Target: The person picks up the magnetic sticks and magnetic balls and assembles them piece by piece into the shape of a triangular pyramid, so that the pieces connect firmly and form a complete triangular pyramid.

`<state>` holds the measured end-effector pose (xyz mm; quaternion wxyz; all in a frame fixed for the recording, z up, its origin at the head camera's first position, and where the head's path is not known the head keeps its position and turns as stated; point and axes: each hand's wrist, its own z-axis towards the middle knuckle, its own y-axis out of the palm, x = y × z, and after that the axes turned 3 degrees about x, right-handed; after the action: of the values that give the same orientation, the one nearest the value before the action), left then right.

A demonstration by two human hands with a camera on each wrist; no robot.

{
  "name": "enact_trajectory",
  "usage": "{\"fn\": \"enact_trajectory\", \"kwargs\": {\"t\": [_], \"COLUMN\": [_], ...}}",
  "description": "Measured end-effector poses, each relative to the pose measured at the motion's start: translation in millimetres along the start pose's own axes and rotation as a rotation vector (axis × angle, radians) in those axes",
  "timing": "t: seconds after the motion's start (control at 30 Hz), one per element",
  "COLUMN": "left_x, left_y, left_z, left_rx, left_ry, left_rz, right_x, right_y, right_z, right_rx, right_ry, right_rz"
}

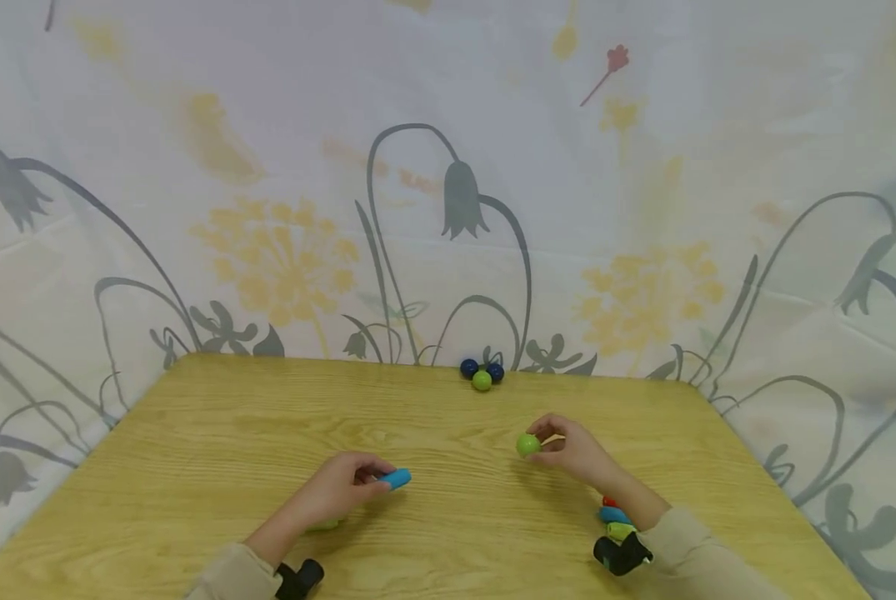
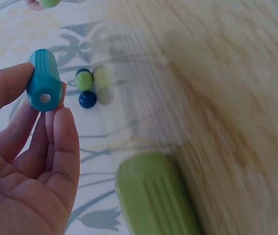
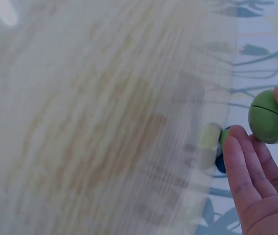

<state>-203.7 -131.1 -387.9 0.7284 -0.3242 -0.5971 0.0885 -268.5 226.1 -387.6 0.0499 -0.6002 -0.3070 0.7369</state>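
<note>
In the head view my left hand (image 1: 342, 487) pinches a blue ridged cylinder (image 1: 397, 478) between thumb and fingers, above the table. Up close in the left wrist view, the cylinder (image 2: 44, 81) has a round hole in its end. My right hand (image 1: 577, 452) holds a light green ball (image 1: 528, 445) by its fingertips, to the right of the cylinder and apart from it. A thin dark seam runs round this ball (image 3: 270, 120) in the right wrist view. Below my left hand lies a green ridged cylinder (image 2: 156, 196), mostly hidden in the head view.
Two dark blue balls (image 1: 469, 368) and a green ball (image 1: 481, 381) sit together at the far table edge. Beside my right forearm lie a red piece (image 1: 609, 502), a blue piece (image 1: 613, 515) and a green piece (image 1: 620, 530). A printed cloth (image 1: 448, 275) stands behind the wooden table (image 1: 448, 550).
</note>
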Motion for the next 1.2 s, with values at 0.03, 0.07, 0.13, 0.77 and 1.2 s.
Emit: {"fn": "enact_trajectory", "kwargs": {"t": [0.03,0.07,0.13,0.77,1.2], "left_x": [0.9,1.8,3.8,13.0,16.7], "left_y": [1.5,3.0,5.9,32.4,41.8], "left_z": [0.8,1.7,3.3,13.2,16.7], "left_rx": [-0.003,-0.005,-0.007,-0.056,-0.099], "left_ry": [0.001,0.001,0.005,0.023,-0.011], "left_rz": [-0.004,-0.012,-0.026,-0.073,-0.073], "right_x": [0.3,0.6,0.0,-10.6,-15.7], "right_y": [1.2,2.3,4.8,42.4,61.5], "right_z": [-0.8,-1.4,-3.2,-15.6,-14.2], "right_rx": [-0.008,-0.012,-0.018,-0.087,-0.111], "right_ry": [-0.006,-0.007,-0.005,0.022,0.003], "right_rz": [0.002,0.003,0.015,0.173,0.130]}}
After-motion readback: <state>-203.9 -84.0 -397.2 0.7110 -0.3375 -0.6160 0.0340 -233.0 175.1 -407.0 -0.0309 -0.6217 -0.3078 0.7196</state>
